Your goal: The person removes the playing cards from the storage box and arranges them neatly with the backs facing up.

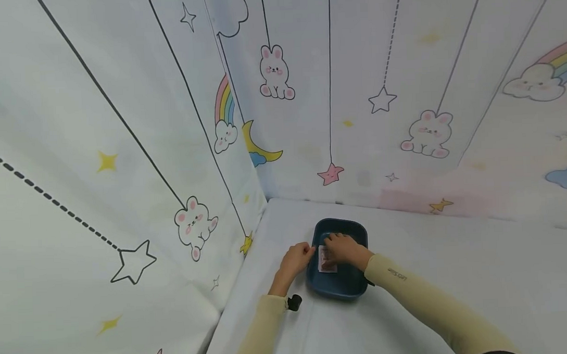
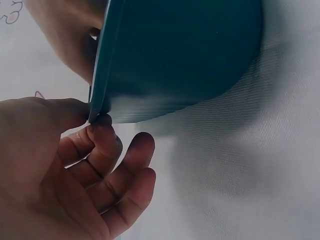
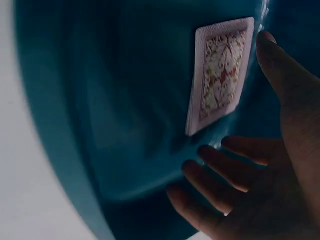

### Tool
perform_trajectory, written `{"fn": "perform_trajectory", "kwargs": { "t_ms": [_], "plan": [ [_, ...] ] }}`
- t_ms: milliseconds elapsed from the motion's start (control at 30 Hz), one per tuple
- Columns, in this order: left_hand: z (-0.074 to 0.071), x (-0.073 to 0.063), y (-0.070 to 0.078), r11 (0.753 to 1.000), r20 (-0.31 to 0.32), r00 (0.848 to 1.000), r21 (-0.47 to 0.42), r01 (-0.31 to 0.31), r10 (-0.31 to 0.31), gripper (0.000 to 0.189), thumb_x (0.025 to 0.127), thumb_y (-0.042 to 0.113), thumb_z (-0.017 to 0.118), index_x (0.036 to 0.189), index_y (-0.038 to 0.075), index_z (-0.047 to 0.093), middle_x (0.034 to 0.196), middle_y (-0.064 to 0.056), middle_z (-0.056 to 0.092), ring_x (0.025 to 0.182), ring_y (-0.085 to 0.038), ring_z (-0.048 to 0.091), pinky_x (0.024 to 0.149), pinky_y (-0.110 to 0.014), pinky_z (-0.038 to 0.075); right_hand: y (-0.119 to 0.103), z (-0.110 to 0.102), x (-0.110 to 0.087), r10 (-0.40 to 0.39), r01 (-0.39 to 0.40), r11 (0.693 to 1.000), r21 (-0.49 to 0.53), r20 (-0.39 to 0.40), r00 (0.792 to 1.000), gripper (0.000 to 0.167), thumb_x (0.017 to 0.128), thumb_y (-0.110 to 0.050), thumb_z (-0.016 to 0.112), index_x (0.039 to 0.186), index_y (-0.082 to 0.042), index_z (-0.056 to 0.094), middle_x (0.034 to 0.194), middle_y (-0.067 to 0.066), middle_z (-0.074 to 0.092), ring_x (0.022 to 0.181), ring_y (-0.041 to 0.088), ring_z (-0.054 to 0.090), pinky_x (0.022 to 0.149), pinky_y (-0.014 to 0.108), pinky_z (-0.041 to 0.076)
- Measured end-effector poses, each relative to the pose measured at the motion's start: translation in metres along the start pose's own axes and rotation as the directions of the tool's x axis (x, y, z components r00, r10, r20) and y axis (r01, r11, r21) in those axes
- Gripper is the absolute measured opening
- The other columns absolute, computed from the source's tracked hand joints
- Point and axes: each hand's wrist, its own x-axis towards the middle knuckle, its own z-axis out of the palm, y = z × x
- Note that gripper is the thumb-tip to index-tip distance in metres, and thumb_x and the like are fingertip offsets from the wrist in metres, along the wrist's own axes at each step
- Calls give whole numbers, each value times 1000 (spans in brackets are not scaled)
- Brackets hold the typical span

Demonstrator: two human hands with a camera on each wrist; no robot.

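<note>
A dark teal plastic basin (image 1: 346,289) stands on the white-covered table. Inside it, toward its left side in the head view, lies a small stack of playing cards (image 3: 222,75), with a pink-bordered ornate back facing up. At the left rim my left hand (image 2: 75,165) pinches the edge between thumb and index finger, the other fingers loosely bent. My right hand (image 3: 260,165) reaches into the basin with thumb and fingers spread apart; its thumb is close to one edge of the cards and nothing is between the fingers.
White cloth (image 1: 432,276) covers the table. Pale curtains with bunnies and stars hang at the left (image 1: 101,204) and behind (image 1: 354,65), meeting at the table's far left corner. A black wrist device (image 1: 294,302) sits at the left sleeve.
</note>
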Motion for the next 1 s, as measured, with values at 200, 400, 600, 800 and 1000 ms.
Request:
{"fn": "perform_trajectory", "kwargs": {
  "t_ms": [200, 400, 600, 800, 1000],
  "plan": [
    [0, 2, 5, 1000, 6, 1000, 18, 20, -20, 32, 104, 32, 54, 79, 13, 57, 63, 4, 48, 53, -10, 43, 49, -25, 33, -1, 7, 5, 33, -32, 999, -23, 34, 999, 84, 76, -56, 82, 131, 2, 56, 131, 23, 57, 115, 41, 58, 94, 53, 51],
    [-3, 4, 9, 1000, -3, 1000, 22, 17, -17, 32, 104, 32, 55, 80, 12, 58, 64, 4, 47, 54, -9, 43, 49, -24, 33, -3, 0, 5, 19, -20, 997, -70, -12, 1000, 82, 75, -52, 85, 127, 5, 56, 125, 24, 59, 110, 39, 61, 89, 50, 54],
    [-5, 5, 7, 1000, 6, 1000, 14, 27, -27, 31, 104, 32, 55, 80, 13, 58, 64, 4, 48, 54, -9, 44, 50, -24, 34, -2, -2, 11, 38, -38, 999, 26, 7, 999, 86, 74, -45, 88, 132, 5, 49, 130, 28, 55, 117, 43, 58, 94, 54, 52],
    [-4, 5, 4, 999, 8, 1000, 20, 25, -25, 32, 104, 32, 54, 80, 12, 58, 65, 3, 48, 54, -10, 44, 50, -25, 33, 1, 2, 20, 98, -105, 991, 83, 88, 991, 95, 72, -49, 88, 138, 3, 45, 136, 30, 48, 122, 44, 53, 98, 55, 50],
    [0, 4, 2, 999, 27, 999, 27, 47, -47, 32, 104, 34, 54, 81, 12, 58, 66, 3, 49, 55, -10, 43, 50, -25, 33, 3, 1, 25, 89, -105, 983, 149, 109, 990, 95, 73, -41, 90, 141, 6, 42, 135, 32, 49, 122, 47, 53, 99, 58, 48]
  ]
}}
